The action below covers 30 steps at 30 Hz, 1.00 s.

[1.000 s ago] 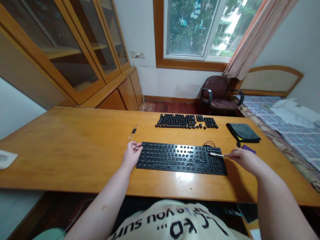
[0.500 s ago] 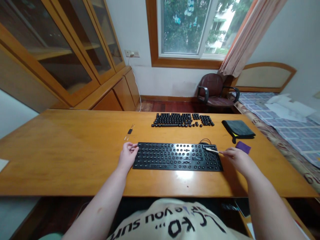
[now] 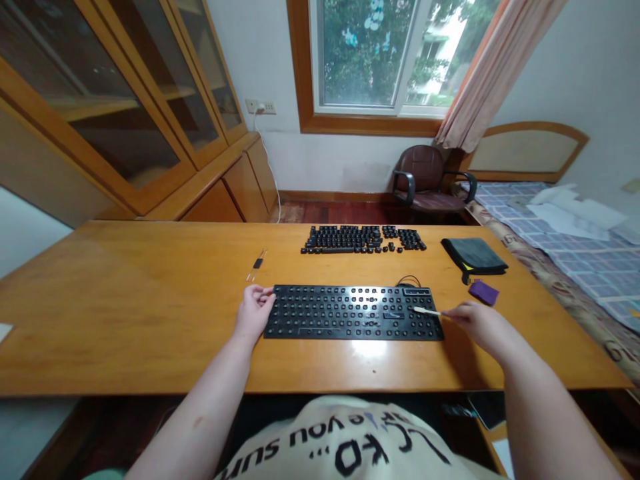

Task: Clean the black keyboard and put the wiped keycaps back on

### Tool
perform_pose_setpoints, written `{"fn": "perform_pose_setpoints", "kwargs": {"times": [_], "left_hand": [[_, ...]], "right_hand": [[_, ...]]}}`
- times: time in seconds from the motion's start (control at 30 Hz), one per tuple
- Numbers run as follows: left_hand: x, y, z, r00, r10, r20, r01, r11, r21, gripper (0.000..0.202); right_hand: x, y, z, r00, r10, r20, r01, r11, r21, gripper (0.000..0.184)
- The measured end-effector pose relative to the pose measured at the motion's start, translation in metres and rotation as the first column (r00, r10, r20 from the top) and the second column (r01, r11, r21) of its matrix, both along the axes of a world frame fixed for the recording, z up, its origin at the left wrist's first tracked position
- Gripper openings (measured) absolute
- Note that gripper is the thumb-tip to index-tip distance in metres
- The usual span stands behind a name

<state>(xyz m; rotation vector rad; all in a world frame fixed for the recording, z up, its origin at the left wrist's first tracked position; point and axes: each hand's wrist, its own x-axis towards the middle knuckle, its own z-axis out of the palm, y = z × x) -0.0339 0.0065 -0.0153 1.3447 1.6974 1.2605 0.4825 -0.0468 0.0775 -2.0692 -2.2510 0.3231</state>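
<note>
A black keyboard base (image 3: 320,313) with its keycaps off lies flat on the desk in front of me. My left hand (image 3: 255,308) is closed on its left edge near the top corner, thumb and fingers at the rim. To the right, my right hand (image 3: 473,319) pinches a slim white brush (image 3: 426,311), too small to make out in detail. The brush points left, its pale head over the number pad switches. Behind the base, the removed black keycaps (image 3: 345,239) are laid out in keyboard order.
A keycap puller with wire ends (image 3: 259,263) lies behind my left hand. Beyond my right hand are a purple cloth (image 3: 483,292) and a folded grey cloth (image 3: 475,256). A cable (image 3: 409,280) curls behind the base. The wooden desk's (image 3: 150,360) front edge is near my body.
The brush in my right hand has moved down from the top right strip to the number pad switches. My left hand stays on the base's edge. The view has shifted slightly.
</note>
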Motion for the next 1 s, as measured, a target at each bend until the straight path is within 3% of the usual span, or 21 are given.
{"fn": "perform_pose_setpoints", "kwargs": {"times": [0.1,0.17,0.3,0.43,0.5,0.6,0.7,0.87,1.0], "left_hand": [[0.0,0.0,0.001,1.0,-0.013,0.006,0.013,1.0,0.006,0.035],[0.001,0.0,0.001,1.0,-0.007,-0.003,0.007,1.0,0.012,0.035],[0.0,0.001,0.0,0.999,0.033,0.004,-0.033,0.999,0.02,0.036],[0.0,0.001,-0.002,1.0,0.009,0.005,-0.009,1.0,0.025,0.036],[-0.001,0.001,-0.002,1.0,-0.006,0.0,0.006,1.0,0.022,0.035],[-0.001,0.001,-0.002,1.0,-0.005,0.004,0.005,1.0,0.02,0.035],[-0.002,0.001,-0.003,1.0,-0.005,-0.001,0.005,1.0,0.029,0.035],[-0.001,0.002,-0.004,1.0,-0.007,0.003,0.007,0.999,0.038,0.036],[-0.002,0.002,-0.004,1.0,-0.001,-0.01,0.001,0.999,0.036,0.036]], "right_hand": [[0.015,-0.001,0.002,0.987,-0.153,0.048,0.154,0.987,-0.034,0.021],[0.018,-0.001,0.003,0.989,-0.145,0.032,0.145,0.989,-0.004,0.02],[0.01,-0.001,-0.006,0.996,0.008,-0.085,-0.004,0.999,0.038,0.026],[0.024,-0.011,-0.012,0.987,-0.153,-0.037,0.152,0.988,-0.034,0.019],[0.033,-0.016,-0.007,0.984,-0.177,0.021,0.177,0.984,0.022,0.021],[0.029,-0.019,0.0,0.997,-0.078,-0.005,0.078,0.989,0.126,0.027],[0.016,-0.016,-0.006,0.992,0.093,-0.091,-0.085,0.993,0.084,0.027],[0.031,-0.014,-0.013,1.0,-0.008,0.017,0.008,1.0,0.0,0.02],[0.027,-0.015,0.001,0.998,0.053,0.028,-0.055,0.993,0.105,0.028]]}}
